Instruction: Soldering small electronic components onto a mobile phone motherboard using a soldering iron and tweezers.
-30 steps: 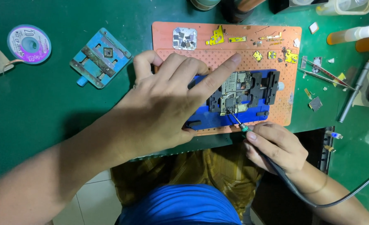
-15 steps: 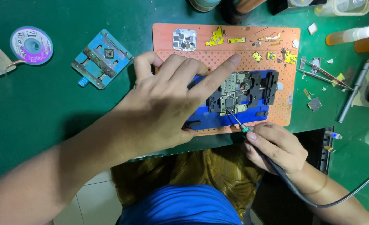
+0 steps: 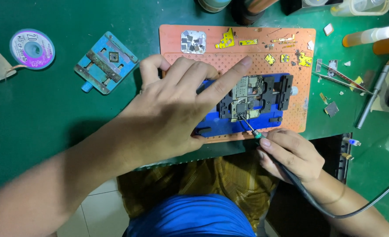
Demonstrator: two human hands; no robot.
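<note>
A phone circuit board (image 3: 246,95) is clamped in a black and blue holder (image 3: 273,98) on an orange work mat (image 3: 247,59). My left hand (image 3: 177,107) lies flat over the holder's left part, fingers spread, index finger pointing toward the board's top. My right hand (image 3: 291,153) grips a corded soldering iron (image 3: 249,127) like a pen at the mat's near edge. Its thin tip touches the lower part of the board.
A blue clamp fixture (image 3: 105,61) with a chip and a purple solder-wick spool (image 3: 32,48) lie on the green table at the left. Tweezers (image 3: 341,79), a metal tool (image 3: 373,96), small yellow parts (image 3: 286,58) and bottles (image 3: 370,37) sit at the right.
</note>
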